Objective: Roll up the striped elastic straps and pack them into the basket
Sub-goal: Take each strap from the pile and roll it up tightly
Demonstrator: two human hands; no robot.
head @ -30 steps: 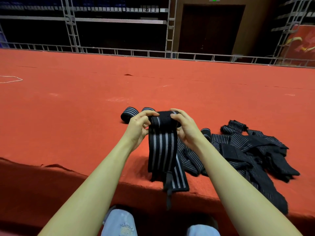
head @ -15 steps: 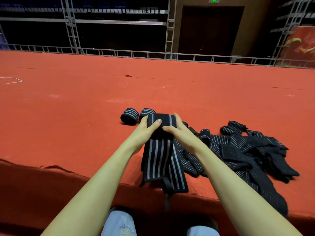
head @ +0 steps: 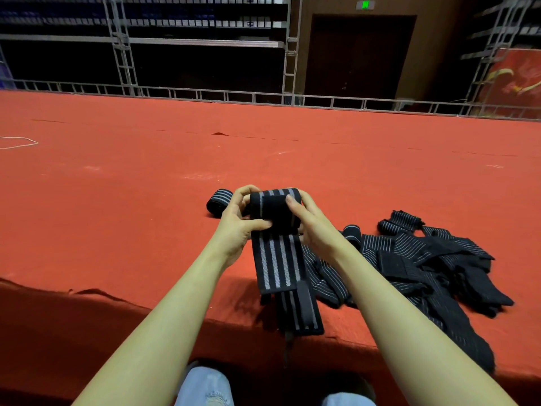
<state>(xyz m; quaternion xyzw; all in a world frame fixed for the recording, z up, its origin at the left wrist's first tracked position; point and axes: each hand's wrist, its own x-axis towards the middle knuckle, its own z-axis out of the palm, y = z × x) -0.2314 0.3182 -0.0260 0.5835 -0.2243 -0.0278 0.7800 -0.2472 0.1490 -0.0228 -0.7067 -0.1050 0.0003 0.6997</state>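
A black strap with grey stripes is partly rolled. Its roll sits between both hands, and its loose tail lies toward me and hangs over the platform edge. My left hand grips the roll's left end, thumb under it. My right hand grips the right end, a fingertip on top. One finished roll lies on the carpet just left of my left hand. A pile of unrolled striped straps lies to the right. No basket is in view.
The red carpeted platform stretches far ahead and to the left. Its front edge runs just before my knees. A metal railing and scaffolding stand at the far side. A white cord lies at the far left.
The roll was pressed flat on the carpet under both hands half a second ago. Now both hands hold it raised again, thicker, with a shorter loose tail.
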